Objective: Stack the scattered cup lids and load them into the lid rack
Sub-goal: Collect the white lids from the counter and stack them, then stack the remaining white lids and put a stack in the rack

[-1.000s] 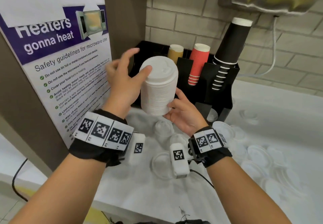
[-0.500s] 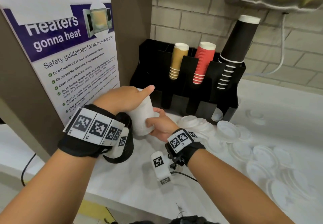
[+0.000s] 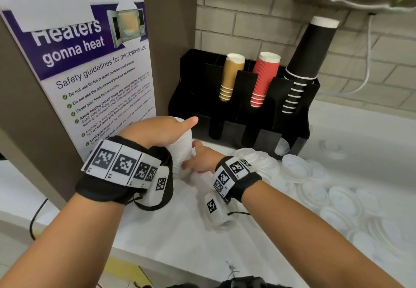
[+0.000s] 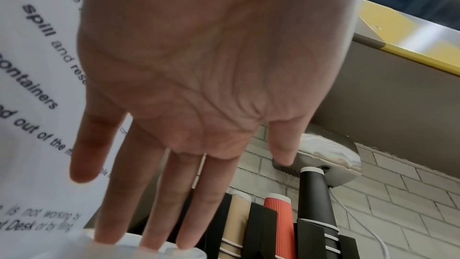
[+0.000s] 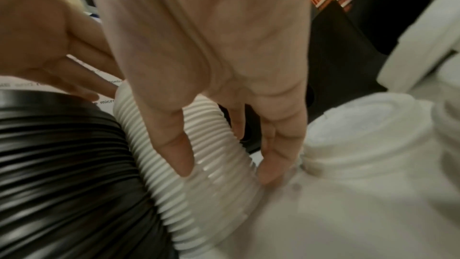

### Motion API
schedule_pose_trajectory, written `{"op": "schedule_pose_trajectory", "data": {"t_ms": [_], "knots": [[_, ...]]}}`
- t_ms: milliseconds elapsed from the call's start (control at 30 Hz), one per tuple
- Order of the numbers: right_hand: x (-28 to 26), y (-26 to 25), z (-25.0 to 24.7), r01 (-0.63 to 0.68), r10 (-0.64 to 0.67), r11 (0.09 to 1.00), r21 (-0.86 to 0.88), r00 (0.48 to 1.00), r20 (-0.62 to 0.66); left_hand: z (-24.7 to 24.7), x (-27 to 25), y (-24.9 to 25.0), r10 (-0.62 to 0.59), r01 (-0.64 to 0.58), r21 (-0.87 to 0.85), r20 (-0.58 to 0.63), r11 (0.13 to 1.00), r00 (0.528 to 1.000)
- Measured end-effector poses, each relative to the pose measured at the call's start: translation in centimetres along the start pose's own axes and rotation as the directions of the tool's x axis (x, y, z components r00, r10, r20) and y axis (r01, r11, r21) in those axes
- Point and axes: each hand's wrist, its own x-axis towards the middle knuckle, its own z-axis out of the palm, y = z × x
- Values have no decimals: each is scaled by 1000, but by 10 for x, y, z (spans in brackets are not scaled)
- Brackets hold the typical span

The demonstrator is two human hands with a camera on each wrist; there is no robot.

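- My left hand, fingers straight, presses on top of the lid stack.
- My right hand grips the stack's lower side on the counter.

Three cup stacks, one lid stack, two hands.

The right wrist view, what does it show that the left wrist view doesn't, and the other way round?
Only the right wrist view shows the right hand gripping the ribbed side of the white lid stack, a black lid stack beside it, and loose lids on the counter. Only the left wrist view shows the left hand's palm, fingers straight, fingertips on the stack's top, plus the poster and black cups. Both show the red cups.
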Motion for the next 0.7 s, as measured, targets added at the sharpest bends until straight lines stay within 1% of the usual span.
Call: {"op": "schedule_pose_trajectory", "data": {"t_ms": [133,233,500,700], "knots": [[-1,-8,1,89,-90,995,-35,995,-39,-2,2,-1,5,-5,-7,-3,1000,1000],[-1,-11,3,125,-127,990,-60,991,-44,-2,4,-4,0,0,0,-16,1000,1000],[1,-8,7,103,-107,993,-60,993,-58,1,5,-9,1,0,38,-13,999,1000],[5,-9,11,79,-81,996,-35,995,-58,0,4,-10,18,-18,21,-12,1000,1000]]}}
